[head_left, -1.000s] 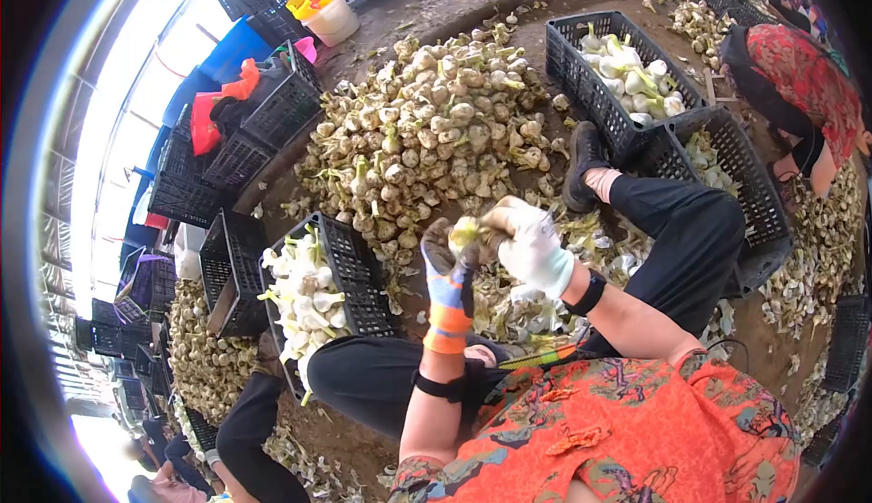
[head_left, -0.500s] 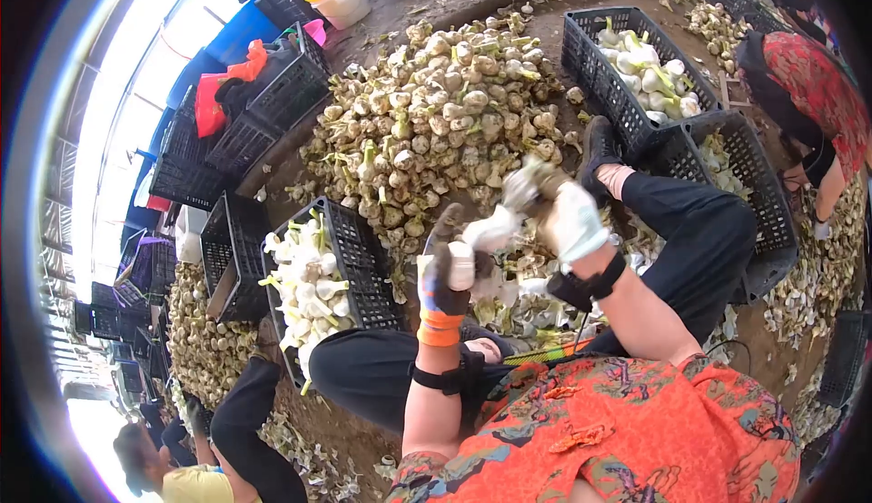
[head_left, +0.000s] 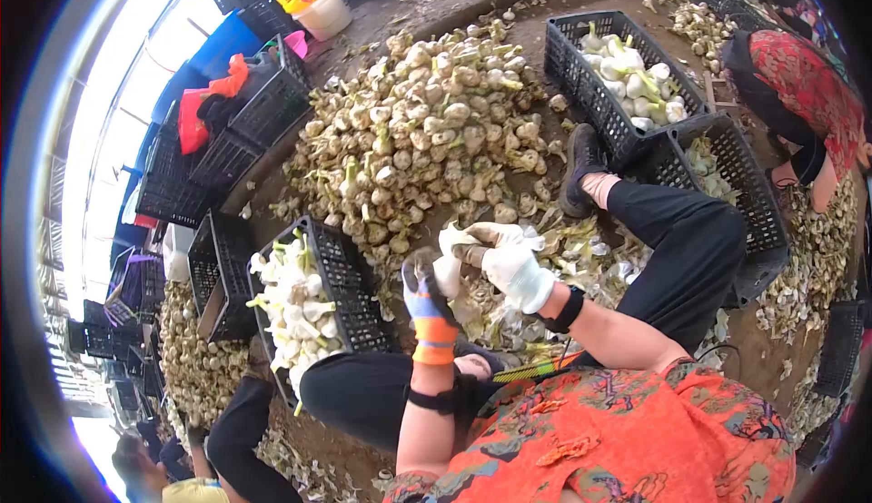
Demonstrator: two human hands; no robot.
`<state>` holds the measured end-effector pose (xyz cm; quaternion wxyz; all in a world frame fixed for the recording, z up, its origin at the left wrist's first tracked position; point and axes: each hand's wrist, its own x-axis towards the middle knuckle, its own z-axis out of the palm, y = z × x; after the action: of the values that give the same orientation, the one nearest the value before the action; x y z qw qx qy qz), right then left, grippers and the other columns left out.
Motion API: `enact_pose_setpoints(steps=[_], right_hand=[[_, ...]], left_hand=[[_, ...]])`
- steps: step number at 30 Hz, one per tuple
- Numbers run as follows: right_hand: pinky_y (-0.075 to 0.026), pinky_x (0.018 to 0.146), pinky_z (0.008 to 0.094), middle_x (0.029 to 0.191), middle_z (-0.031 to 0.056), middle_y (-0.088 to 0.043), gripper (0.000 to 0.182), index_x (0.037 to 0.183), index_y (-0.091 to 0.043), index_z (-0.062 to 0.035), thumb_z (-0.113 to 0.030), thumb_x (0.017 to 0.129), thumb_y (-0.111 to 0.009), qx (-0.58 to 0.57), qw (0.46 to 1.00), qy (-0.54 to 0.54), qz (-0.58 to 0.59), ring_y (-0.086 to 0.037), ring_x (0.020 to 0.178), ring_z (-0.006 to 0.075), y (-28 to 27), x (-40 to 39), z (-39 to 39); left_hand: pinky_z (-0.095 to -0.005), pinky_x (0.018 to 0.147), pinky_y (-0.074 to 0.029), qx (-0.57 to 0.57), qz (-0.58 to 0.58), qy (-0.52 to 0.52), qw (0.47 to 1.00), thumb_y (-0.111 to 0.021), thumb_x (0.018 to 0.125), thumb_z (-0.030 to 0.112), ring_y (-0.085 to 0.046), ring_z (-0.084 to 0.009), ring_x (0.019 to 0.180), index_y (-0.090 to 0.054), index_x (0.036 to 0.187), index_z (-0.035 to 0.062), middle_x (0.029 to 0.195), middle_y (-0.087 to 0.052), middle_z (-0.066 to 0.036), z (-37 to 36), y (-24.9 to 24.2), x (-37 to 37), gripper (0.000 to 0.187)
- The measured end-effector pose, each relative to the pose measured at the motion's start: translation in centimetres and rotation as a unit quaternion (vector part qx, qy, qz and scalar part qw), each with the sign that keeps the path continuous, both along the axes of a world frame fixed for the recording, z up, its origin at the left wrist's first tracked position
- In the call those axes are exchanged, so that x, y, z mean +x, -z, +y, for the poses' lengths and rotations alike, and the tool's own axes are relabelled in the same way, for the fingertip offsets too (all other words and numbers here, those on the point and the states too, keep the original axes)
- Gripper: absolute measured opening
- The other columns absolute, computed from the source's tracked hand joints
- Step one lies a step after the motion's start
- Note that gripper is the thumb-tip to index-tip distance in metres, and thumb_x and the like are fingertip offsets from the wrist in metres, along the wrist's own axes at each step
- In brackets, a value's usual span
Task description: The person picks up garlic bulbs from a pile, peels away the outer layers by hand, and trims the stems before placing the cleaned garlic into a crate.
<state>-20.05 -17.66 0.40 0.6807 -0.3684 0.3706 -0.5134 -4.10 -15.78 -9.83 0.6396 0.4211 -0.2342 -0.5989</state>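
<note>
A pale garlic bulb (head_left: 447, 276) is between my hands, above my lap. My left hand (head_left: 427, 298), in a blue, orange and dark-palmed glove, has its fingers closed around the bulb from the left. My right hand (head_left: 511, 272), in a white glove with dirty fingertips, pinches at the same bulb from the right; its fingers partly cover it. Below lies a litter of papery garlic skins (head_left: 581, 249). Just ahead rises a big heap of unpeeled garlic (head_left: 418, 131), brownish, some with green stems.
A black crate (head_left: 350, 271) of cleaned white garlic (head_left: 295, 299) stands by my left knee. Another crate (head_left: 568, 44) with white bulbs is ahead right, beside a crate (head_left: 758, 203) holding skins. Co-workers sit at right (head_left: 804, 85) and lower left (head_left: 195, 489). A white bucket (head_left: 325, 14) stands farther back.
My right hand, blurred and higher before, has come down and left against the bulb. A loose pale piece between the hands is no longer seen apart. The whole view has shifted slightly.
</note>
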Motion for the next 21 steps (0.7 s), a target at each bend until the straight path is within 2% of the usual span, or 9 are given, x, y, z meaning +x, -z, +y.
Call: enact_pose_setpoints(steps=[2, 5, 8, 9, 11, 13, 15, 19, 21], right_hand=[[-0.047, 0.054, 0.0238, 0.074, 0.0002, -0.061, 0.009, 0.092, -0.061, -0.0044, -0.012, 0.089, -0.062, 0.118, 0.972, -0.039, -0.2, -0.058, 0.061, 0.0102, 1.4, 0.2, -0.2], [-0.049, 0.06, 0.0276, 0.081, 0.0029, -0.057, 0.009, 0.098, -0.056, -0.0054, -0.013, 0.094, -0.053, 0.218, 0.878, -0.085, -0.419, -0.056, 0.068, 0.0152, 3.0, -0.1, -0.7], [-0.049, 0.067, 0.0271, 0.084, 0.0041, -0.055, 0.01, 0.093, -0.053, -0.0042, -0.014, 0.093, -0.053, 0.24, 0.803, -0.071, -0.541, -0.054, 0.077, 0.0149, 4.3, -0.2, -1.4], [-0.049, 0.067, 0.0274, 0.084, 0.0041, -0.055, 0.01, 0.093, -0.052, -0.004, -0.014, 0.093, -0.053, 0.2, 0.84, -0.066, -0.501, -0.054, 0.076, 0.0151, 4.1, -0.5, -1.6], [-0.049, 0.066, 0.028, 0.084, 0.0042, -0.055, 0.01, 0.091, -0.051, -0.0036, -0.013, 0.093, -0.053, 0.117, 0.902, -0.058, -0.412, -0.054, 0.074, 0.0155, 3.5, -1.4, -2.2], [-0.049, 0.074, 0.0268, 0.099, 0.0053, -0.06, 0.017, 0.105, -0.053, -0.0007, -0.004, 0.089, -0.056, 0.039, 0.991, -0.099, -0.079, -0.06, 0.084, 0.0137, 4.3, -2.2, -3.0], [-0.048, 0.077, 0.0247, 0.105, 0.0046, -0.061, 0.026, 0.112, -0.053, -0.001, -0.006, 0.087, -0.061, 0.024, 0.977, -0.104, -0.186, -0.059, 0.089, 0.011, 4.1, -1.8, -2.3], [-0.047, 0.069, 0.0234, 0.096, 0.0022, -0.06, 0.024, 0.111, -0.053, -0.0056, -0.012, 0.089, -0.06, 0.013, 0.976, -0.168, -0.139, -0.057, 0.079, 0.0092, 4.8, -1.3, -2.6], [-0.043, 0.051, 0.0223, 0.08, -0.0005, -0.059, 0.026, 0.106, -0.054, -0.0049, -0.026, 0.092, -0.058, 0.059, 0.968, -0.217, -0.11, -0.055, 0.065, 0.0079, 5.5, -1.4, -2.5]], left_hand=[[-0.0287, 0.065, -0.046, 0.037, 0.135, 0.126, 0.982, -0.044, 0.094, 0.02, -0.056, -0.0173, 0.075, -0.054, 0.106, -0.003, 0.095, -0.06, -0.01, -0.4, 0.1, 0.8, 0.028], [-0.026, 0.054, -0.044, -0.031, 0.164, 0.122, 0.978, -0.047, 0.09, 0.02, -0.054, -0.0153, 0.064, -0.057, 0.102, -0.0024, 0.078, -0.059, -0.009, 0.1, -1.2, 0.4, 0.027], [-0.0296, 0.062, -0.049, -0.084, 0.319, 0.155, 0.931, -0.052, 0.089, 0.041, -0.058, -0.0183, 0.075, -0.056, 0.107, 0.0011, 0.09, -0.061, -0.012, -0.8, -0.1, 1.4, 0.044], [-0.0316, 0.067, -0.051, -0.101, 0.359, 0.167, 0.913, -0.054, 0.088, 0.05, -0.06, -0.0201, 0.08, -0.056, 0.11, 0.0027, 0.096, -0.062, -0.013, -1.1, 0.2, 1.4, 0.052], [-0.0372, 0.076, -0.053, -0.058, 0.142, 0.013, 0.988, -0.053, 0.085, 0.058, -0.062, -0.0245, 0.092, -0.054, 0.115, 0.0056, 0.105, -0.062, -0.014, -0.6, -3.4, -1.9, 0.061], [-0.0429, 0.087, -0.051, 0.016, 0.188, 0.082, 0.979, -0.052, 0.087, 0.056, -0.059, -0.029, 0.103, -0.049, 0.121, 0.0079, 0.115, -0.059, -0.012, -1.2, -5.2, -2.6, 0.059], [-0.0423, 0.086, -0.052, 0.062, 0.137, 0.089, 0.985, -0.051, 0.088, 0.055, -0.06, -0.0273, 0.102, -0.048, 0.123, 0.0085, 0.115, -0.058, -0.011, -1.7, -4.5, -3.3, 0.058], [-0.0328, 0.07, -0.053, 0.1, 0.179, 0.005, 0.979, -0.053, 0.091, 0.039, -0.062, -0.0198, 0.085, -0.053, 0.116, 0.0096, 0.098, -0.062, -0.007, -2.3, 0.7, -2.7, 0.039], [-0.0301, 0.065, -0.052, 0.118, 0.116, -0.053, 0.985, -0.051, 0.092, 0.039, -0.061, -0.017, 0.079, -0.055, 0.109, 0.0091, 0.092, -0.062, -0.007, -2.9, 1.9, -2.1, 0.035]])
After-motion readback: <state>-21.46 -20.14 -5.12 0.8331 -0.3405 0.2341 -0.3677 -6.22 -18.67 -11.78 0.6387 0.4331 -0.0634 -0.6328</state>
